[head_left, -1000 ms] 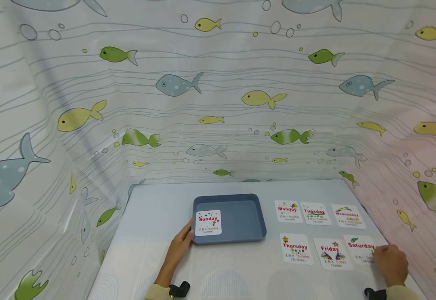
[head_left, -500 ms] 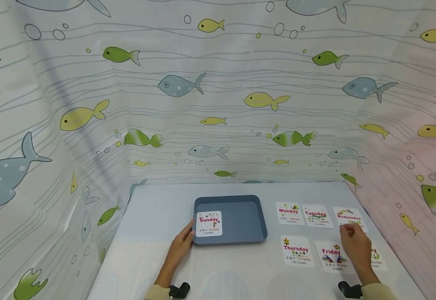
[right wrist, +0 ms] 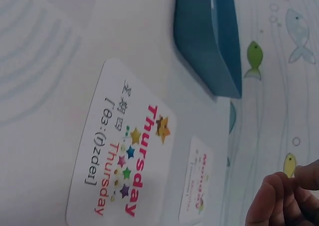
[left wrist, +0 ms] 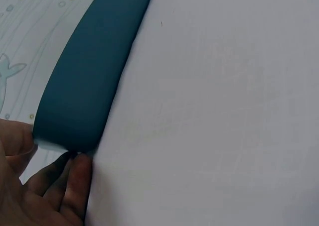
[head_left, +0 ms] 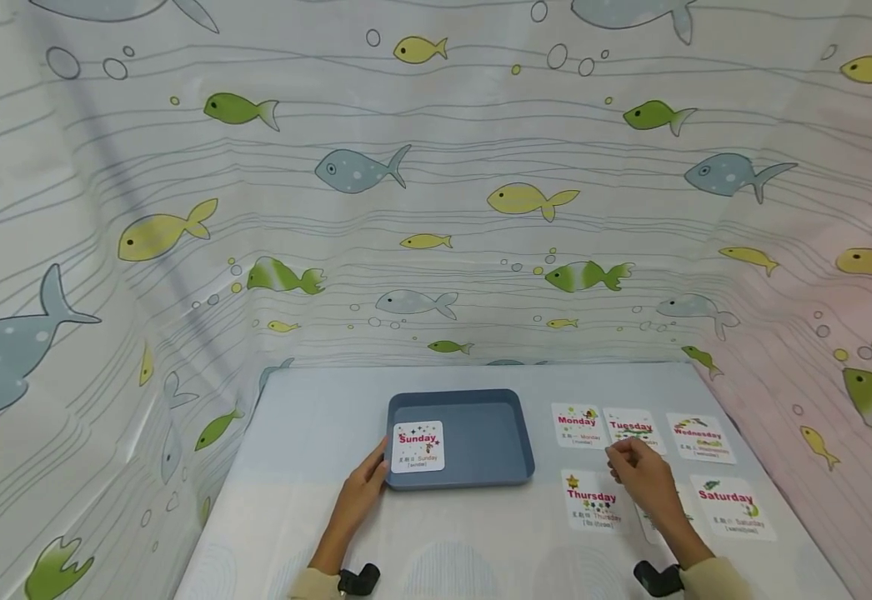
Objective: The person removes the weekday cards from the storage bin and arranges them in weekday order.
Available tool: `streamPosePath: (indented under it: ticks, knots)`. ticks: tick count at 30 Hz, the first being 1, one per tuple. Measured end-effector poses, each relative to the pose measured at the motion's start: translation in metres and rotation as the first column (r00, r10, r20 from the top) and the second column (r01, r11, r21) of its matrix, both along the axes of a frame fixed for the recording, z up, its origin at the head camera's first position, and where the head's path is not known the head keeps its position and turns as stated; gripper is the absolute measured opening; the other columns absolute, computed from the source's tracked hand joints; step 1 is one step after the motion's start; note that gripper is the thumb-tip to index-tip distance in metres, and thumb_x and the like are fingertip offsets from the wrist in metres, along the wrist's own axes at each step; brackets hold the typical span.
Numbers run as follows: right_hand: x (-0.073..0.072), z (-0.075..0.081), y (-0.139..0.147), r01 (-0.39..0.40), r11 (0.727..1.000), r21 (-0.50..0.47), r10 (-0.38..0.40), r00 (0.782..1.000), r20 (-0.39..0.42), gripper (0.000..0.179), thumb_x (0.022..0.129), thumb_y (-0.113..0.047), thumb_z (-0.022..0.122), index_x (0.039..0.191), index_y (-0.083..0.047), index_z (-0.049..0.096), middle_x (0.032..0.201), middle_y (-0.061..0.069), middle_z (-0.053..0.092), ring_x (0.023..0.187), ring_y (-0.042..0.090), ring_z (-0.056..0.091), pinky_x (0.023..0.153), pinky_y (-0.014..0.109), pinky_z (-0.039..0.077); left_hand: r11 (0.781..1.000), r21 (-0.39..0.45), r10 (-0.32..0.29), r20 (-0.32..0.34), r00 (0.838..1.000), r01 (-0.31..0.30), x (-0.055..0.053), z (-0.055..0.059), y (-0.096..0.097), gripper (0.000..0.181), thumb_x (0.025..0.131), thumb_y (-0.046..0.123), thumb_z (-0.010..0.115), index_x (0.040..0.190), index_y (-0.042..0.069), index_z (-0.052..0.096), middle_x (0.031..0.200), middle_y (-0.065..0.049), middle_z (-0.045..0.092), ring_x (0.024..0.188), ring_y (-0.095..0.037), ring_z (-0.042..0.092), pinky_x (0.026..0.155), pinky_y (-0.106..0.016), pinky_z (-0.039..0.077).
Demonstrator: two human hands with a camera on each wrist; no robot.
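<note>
A blue-grey rectangular tray (head_left: 481, 442) lies on the table, with the Sunday card (head_left: 418, 447) in its left part. My left hand (head_left: 357, 500) grips the tray's near left corner. In the left wrist view, its thumb and fingers (left wrist: 77, 183) lie on either side of that corner. My right hand (head_left: 646, 479) is over the gap between the Tuesday card (head_left: 627, 423) and the Friday card (head_left: 649, 525), hiding most of Friday. In the right wrist view, its fingers (right wrist: 266, 198) are curled towards the thumb, with nothing between them.
The Monday card (head_left: 577, 426) and Wednesday card (head_left: 701, 437) lie in the far row at right. Nearer are the Thursday card (head_left: 593, 502) and the Saturday card (head_left: 732, 508). A fish-patterned curtain (head_left: 421, 133) encloses the table (head_left: 316, 408) behind and at both sides.
My right hand has moved left from the Saturday card's right edge, past Wednesday, to near Tuesday. Saturday shows whole again. My left hand and the tray have stayed put.
</note>
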State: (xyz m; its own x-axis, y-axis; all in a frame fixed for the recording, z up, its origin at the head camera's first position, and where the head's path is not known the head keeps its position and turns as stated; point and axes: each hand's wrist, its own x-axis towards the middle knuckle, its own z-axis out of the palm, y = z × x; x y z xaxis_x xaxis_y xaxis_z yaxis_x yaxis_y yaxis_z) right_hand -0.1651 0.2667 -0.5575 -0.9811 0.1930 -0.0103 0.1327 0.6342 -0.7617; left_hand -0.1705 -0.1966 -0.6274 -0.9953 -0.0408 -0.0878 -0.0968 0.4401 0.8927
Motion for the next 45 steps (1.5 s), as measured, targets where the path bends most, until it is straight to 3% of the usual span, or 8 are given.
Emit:
streamPosePath:
  ticks: [6, 11, 22, 32, 39, 45]
  knots:
    - [-0.003, 0.01, -0.021, -0.05, 0.996, -0.07, 0.051, 0.999, 0.01, 0.026, 0.101, -0.026, 0.06, 0.111, -0.002, 0.063, 0.097, 0.015, 0.068, 0.083, 0.024, 0.07, 0.069, 0.024, 0.059, 1.0, 0.003, 0.0, -0.006, 1.0, 0.0, 0.001, 0.0, 0.0, 0.049, 0.106, 0.034, 0.048, 0.154, 0.028, 0.039, 0.16, -0.005, 0.037, 0.148, -0.034, 0.034, 0.118, -0.055, 0.034]
    - [-0.008, 0.017, -0.044, -0.091, 0.986, -0.136, 0.096, 0.995, 0.025, 0.026, 0.1, -0.028, 0.062, 0.111, -0.004, 0.063, 0.096, 0.014, 0.069, 0.08, 0.02, 0.07, 0.071, 0.027, 0.06, 1.0, 0.004, 0.003, 0.003, 1.0, -0.003, 0.001, -0.002, -0.002, 0.049, 0.106, 0.033, 0.048, 0.154, 0.028, 0.039, 0.16, -0.004, 0.038, 0.148, -0.034, 0.034, 0.117, -0.055, 0.034]
    - [-0.017, 0.034, -0.103, -0.184, 0.94, -0.286, 0.186, 0.982, -0.019, 0.02, 0.097, -0.022, 0.067, 0.11, -0.006, 0.066, 0.093, 0.009, 0.068, 0.082, 0.02, 0.072, 0.075, 0.028, 0.062, 1.0, -0.01, 0.007, -0.002, 1.0, -0.007, -0.001, 0.0, -0.001, 0.048, 0.107, 0.032, 0.047, 0.154, 0.03, 0.039, 0.16, -0.002, 0.038, 0.149, -0.031, 0.034, 0.12, -0.054, 0.031]
    - [-0.029, 0.029, -0.135, -0.267, 0.894, -0.358, 0.281, 0.96, -0.015, 0.021, 0.095, -0.022, 0.07, 0.108, -0.006, 0.068, 0.092, 0.007, 0.068, 0.082, 0.015, 0.07, 0.076, 0.029, 0.062, 1.0, -0.008, 0.003, -0.003, 1.0, -0.004, 0.0, 0.0, -0.001, 0.048, 0.107, 0.032, 0.048, 0.154, 0.029, 0.039, 0.16, -0.001, 0.038, 0.149, -0.031, 0.034, 0.119, -0.054, 0.032]
    - [-0.041, 0.025, -0.155, -0.282, 0.875, -0.394, 0.318, 0.947, 0.03, 0.029, 0.094, -0.027, 0.07, 0.111, -0.005, 0.067, 0.095, 0.007, 0.069, 0.088, 0.022, 0.072, 0.083, 0.037, 0.061, 1.0, -0.004, 0.006, -0.011, 1.0, -0.006, -0.001, 0.001, -0.001, 0.048, 0.107, 0.031, 0.047, 0.154, 0.028, 0.039, 0.16, -0.002, 0.038, 0.149, -0.031, 0.034, 0.119, -0.054, 0.032]
    - [-0.051, 0.015, -0.169, -0.279, 0.864, -0.419, 0.339, 0.938, 0.073, 0.033, 0.094, -0.028, 0.07, 0.114, -0.001, 0.066, 0.1, 0.009, 0.069, 0.09, 0.017, 0.072, 0.087, 0.04, 0.061, 1.0, -0.001, 0.002, -0.014, 1.0, -0.002, -0.001, 0.001, 0.0, 0.048, 0.107, 0.03, 0.047, 0.155, 0.028, 0.039, 0.16, -0.001, 0.037, 0.149, -0.031, 0.034, 0.119, -0.053, 0.032]
